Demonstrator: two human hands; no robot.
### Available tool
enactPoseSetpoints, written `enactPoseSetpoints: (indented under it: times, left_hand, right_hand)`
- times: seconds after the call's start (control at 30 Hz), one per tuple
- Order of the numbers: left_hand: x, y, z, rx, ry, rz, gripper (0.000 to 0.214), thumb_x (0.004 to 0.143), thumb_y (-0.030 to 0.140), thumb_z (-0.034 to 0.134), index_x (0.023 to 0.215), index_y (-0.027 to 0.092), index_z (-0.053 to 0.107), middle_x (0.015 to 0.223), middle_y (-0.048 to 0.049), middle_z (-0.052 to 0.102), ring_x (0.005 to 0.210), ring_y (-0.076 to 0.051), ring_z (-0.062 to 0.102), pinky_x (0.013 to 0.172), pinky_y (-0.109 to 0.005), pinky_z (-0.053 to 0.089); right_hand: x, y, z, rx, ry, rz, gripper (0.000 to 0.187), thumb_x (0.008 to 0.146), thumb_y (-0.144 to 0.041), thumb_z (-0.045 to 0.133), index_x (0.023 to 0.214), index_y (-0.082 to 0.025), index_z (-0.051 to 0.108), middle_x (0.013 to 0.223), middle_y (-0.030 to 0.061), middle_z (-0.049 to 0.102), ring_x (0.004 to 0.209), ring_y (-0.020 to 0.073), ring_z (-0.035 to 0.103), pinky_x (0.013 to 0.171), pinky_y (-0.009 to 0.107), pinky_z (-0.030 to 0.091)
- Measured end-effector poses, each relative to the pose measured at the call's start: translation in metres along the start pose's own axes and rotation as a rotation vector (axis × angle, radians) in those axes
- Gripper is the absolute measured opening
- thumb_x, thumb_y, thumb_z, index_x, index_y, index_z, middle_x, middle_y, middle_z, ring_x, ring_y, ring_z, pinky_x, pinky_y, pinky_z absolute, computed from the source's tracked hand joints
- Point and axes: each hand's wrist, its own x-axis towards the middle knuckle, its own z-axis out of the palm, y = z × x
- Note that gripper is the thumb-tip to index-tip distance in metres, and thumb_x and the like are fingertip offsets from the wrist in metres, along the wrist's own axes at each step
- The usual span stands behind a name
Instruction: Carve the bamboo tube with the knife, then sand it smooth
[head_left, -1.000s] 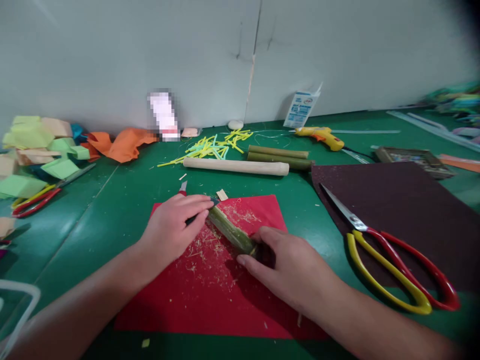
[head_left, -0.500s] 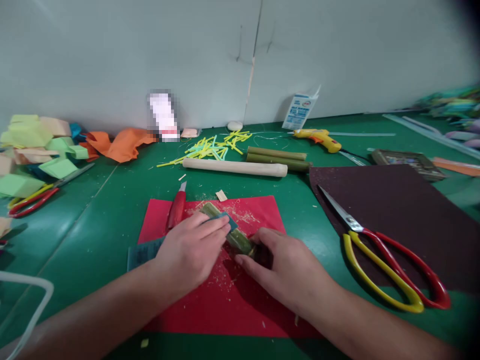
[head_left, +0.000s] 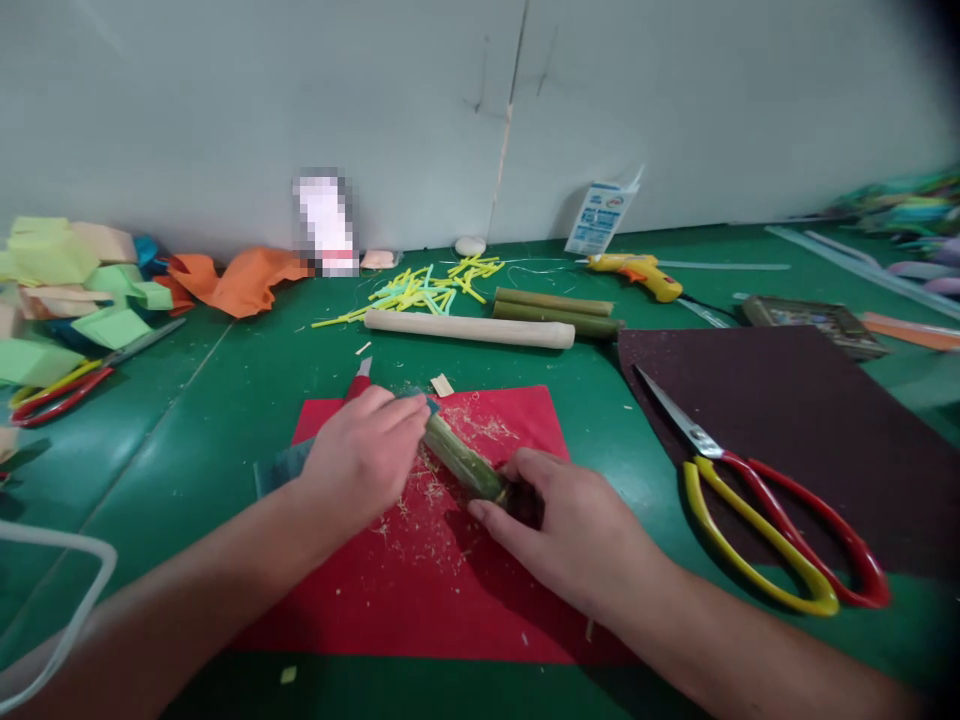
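A short green bamboo piece lies slantwise above a red sheet strewn with fine shavings. My right hand grips its near end between thumb and fingers. At the far end, my left hand is closed on a small blue-grey piece of sandpaper, pressed against the bamboo and mostly covered by the fingers. Behind that hand a red-handled utility knife shows only its blade and upper handle. Another blue-grey sheet sits partly under my left wrist.
A pale peeled stick and two green bamboo pieces lie beyond the sheet. Large scissors rest on dark paper at right. Farther back are a yellow glue gun, a carton and yellow straw bits.
My left hand has slid up and left along the bamboo with the sandpaper, baring more of its middle and covering more of the knife. My right hand keeps its hold.
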Motion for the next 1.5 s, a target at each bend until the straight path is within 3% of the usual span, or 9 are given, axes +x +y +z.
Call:
enactPoseSetpoints:
  times: [0.13,0.3,0.73,0.9,1.03,1.2,1.37,1.5]
  left_hand:
    - [-0.002,0.002,0.000,-0.047,-0.068,0.010,0.027,0.085,0.008,0.043,0.105,0.009,0.061,0.107,-0.0102,0.065,0.091,-0.021,0.058,0.078,-0.037,0.051]
    - [0.000,-0.004,0.000,-0.063,0.007,-0.066,0.024,0.085,0.008,0.045,0.102,0.010,0.062,0.103,-0.0101,0.066,0.087,-0.020,0.059,0.075,-0.038,0.050]
    - [-0.004,0.003,-0.002,-0.160,-0.063,-0.066,0.030,0.084,0.007,0.045,0.110,0.012,0.059,0.112,-0.0093,0.064,0.092,-0.019,0.059,0.081,-0.036,0.050]
    - [-0.003,-0.007,-0.001,-0.127,0.004,-0.100,0.025,0.086,0.009,0.046,0.105,0.011,0.061,0.107,-0.0109,0.065,0.093,-0.021,0.059,0.079,-0.040,0.049]
    - [-0.002,-0.002,-0.001,-0.151,-0.059,-0.060,0.029,0.084,0.005,0.045,0.109,0.009,0.059,0.109,-0.0112,0.065,0.092,-0.020,0.058,0.081,-0.036,0.049]
    - [-0.002,0.005,-0.002,-0.157,-0.007,-0.080,0.025,0.087,0.009,0.043,0.106,0.011,0.060,0.108,-0.0104,0.065,0.093,-0.020,0.059,0.078,-0.038,0.050]
    - [-0.003,0.009,-0.003,-0.205,-0.105,-0.019,0.028,0.086,0.009,0.044,0.110,0.011,0.059,0.115,-0.0081,0.063,0.093,-0.019,0.058,0.079,-0.035,0.051]
    - [-0.002,0.008,-0.003,-0.167,-0.038,-0.072,0.026,0.087,0.009,0.043,0.106,0.011,0.060,0.107,-0.0098,0.066,0.097,-0.020,0.059,0.078,-0.037,0.050]
  right_hand:
    - [0.000,0.000,0.000,-0.010,-0.009,0.000,0.022,0.076,-0.042,0.055,0.070,-0.022,0.049,0.064,-0.0018,0.057,0.055,0.0136,0.048,0.049,0.026,0.030]
    - [0.000,0.000,0.000,-0.001,-0.004,0.003,0.022,0.076,-0.043,0.055,0.072,-0.022,0.050,0.065,-0.0019,0.058,0.056,0.0136,0.049,0.050,0.026,0.030]
    - [-0.001,0.000,-0.002,-0.009,0.017,-0.062,0.021,0.078,-0.039,0.055,0.068,-0.021,0.048,0.062,-0.0018,0.055,0.054,0.0125,0.047,0.049,0.025,0.030]
    - [-0.001,0.001,0.000,-0.024,0.015,-0.059,0.023,0.079,-0.041,0.054,0.069,-0.021,0.047,0.063,-0.0018,0.054,0.055,0.0126,0.046,0.049,0.025,0.030]
    - [-0.002,0.001,-0.001,-0.023,0.001,-0.051,0.024,0.079,-0.040,0.053,0.067,-0.021,0.044,0.061,-0.0017,0.053,0.054,0.0127,0.045,0.049,0.025,0.030]
    - [-0.002,0.001,-0.001,-0.013,0.006,-0.044,0.022,0.078,-0.040,0.054,0.069,-0.021,0.048,0.063,-0.0014,0.055,0.055,0.0132,0.047,0.049,0.025,0.031]
    - [-0.002,0.001,-0.001,-0.001,0.021,-0.059,0.021,0.079,-0.038,0.055,0.068,-0.021,0.048,0.062,-0.0015,0.055,0.054,0.0127,0.048,0.049,0.025,0.032]
    - [-0.002,0.002,0.000,-0.004,0.035,-0.067,0.022,0.079,-0.040,0.054,0.068,-0.021,0.048,0.062,-0.0014,0.055,0.053,0.0127,0.048,0.049,0.025,0.032]
